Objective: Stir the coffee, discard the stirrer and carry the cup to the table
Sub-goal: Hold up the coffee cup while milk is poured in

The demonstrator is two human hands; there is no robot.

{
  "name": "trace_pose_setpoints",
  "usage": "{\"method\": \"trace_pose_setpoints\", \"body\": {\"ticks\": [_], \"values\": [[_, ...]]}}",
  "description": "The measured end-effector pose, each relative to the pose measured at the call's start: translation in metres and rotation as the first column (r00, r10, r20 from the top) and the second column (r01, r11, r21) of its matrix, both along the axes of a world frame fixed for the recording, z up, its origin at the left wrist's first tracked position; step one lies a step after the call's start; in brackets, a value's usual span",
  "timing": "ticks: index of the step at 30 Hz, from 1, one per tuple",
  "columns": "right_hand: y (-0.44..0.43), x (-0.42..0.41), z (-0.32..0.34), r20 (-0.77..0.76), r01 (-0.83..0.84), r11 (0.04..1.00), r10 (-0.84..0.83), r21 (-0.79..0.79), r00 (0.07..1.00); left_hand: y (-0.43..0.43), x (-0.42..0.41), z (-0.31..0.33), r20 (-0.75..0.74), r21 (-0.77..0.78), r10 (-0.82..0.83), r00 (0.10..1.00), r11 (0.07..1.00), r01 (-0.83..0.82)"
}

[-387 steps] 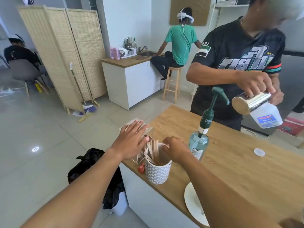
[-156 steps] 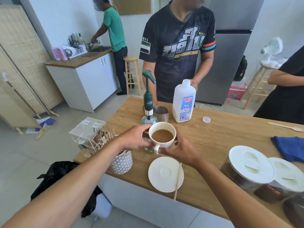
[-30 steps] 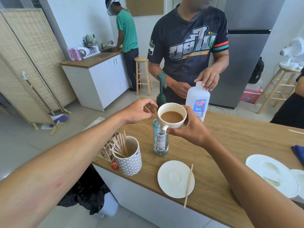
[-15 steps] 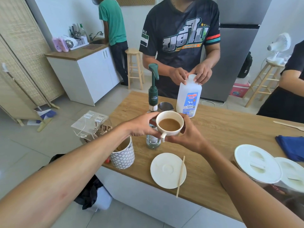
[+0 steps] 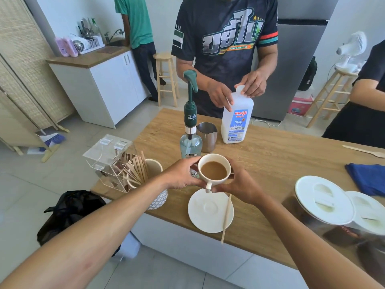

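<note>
Item: white cup (image 5: pixel 215 182), filled with milky coffee, handle turned to 6 o'clock. It is held over the wooden counter (image 5: pixel 281 163), near its front edge. The left hand (image 5: pixel 181 174) curls round the cup's 9 o'clock side and the right hand (image 5: pixel 239 184) wraps its 3 o'clock side; both grip it.

- At 6 o'clock, directly under the handle: white saucer (image 5: pixel 205 211), with a wooden stirrer (image 5: pixel 227 217) lying across its right rim, one end past the counter edge.
- At 12 o'clock, partly behind the cup: glass syrup bottle (image 5: pixel 190 143) with a green pump, then a steel pitcher (image 5: pixel 207 136).
- At 1 o'clock: milk jug (image 5: pixel 237 122), its top held by a person in a dark jersey (image 5: pixel 225 38).
- At 9 o'clock, below the left forearm: patterned pot (image 5: pixel 160 200) of wooden sticks (image 5: pixel 138 170), and a clear acrylic box (image 5: pixel 108 155).
- At 4 o'clock: two white-lidded jars (image 5: pixel 323 199).
- At 3 o'clock, well apart: blue cloth (image 5: pixel 366 178) and a wooden spoon (image 5: pixel 364 151).
- At 8 o'clock, on the floor: black bin bag (image 5: pixel 70 209).
</note>
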State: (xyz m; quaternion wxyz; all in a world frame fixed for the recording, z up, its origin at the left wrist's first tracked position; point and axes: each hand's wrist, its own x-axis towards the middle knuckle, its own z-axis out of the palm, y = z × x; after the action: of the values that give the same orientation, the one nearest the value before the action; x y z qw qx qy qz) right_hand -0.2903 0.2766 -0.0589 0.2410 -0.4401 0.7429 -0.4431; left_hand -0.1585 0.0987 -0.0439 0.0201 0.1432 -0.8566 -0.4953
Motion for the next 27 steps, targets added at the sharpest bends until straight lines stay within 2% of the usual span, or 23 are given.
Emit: {"method": "trace_pose_setpoints", "body": {"ticks": [10,15,24,27], "values": [[0.01,-0.001,-0.045,0.063,-0.024,0.988,0.015,0.153,0.998,0.015,0.007,-0.054,0.069,-0.024,0.067,0.995,0.998,-0.066],[0.017,0.001,-0.064,-0.009,0.015,0.983,-0.014,0.182,1.0,0.022,0.011,-0.069,0.131,-0.035,0.077,0.988,0.997,-0.073],[0.023,0.008,-0.086,-0.1,-0.01,0.975,0.033,0.222,0.994,0.034,0.021,-0.082,0.182,-0.238,0.11,0.977,0.969,-0.064],[0.022,0.009,-0.095,-0.129,-0.005,0.968,0.038,0.251,0.991,0.036,0.023,-0.084,0.177,-0.239,0.112,0.978,0.969,-0.068]]}}
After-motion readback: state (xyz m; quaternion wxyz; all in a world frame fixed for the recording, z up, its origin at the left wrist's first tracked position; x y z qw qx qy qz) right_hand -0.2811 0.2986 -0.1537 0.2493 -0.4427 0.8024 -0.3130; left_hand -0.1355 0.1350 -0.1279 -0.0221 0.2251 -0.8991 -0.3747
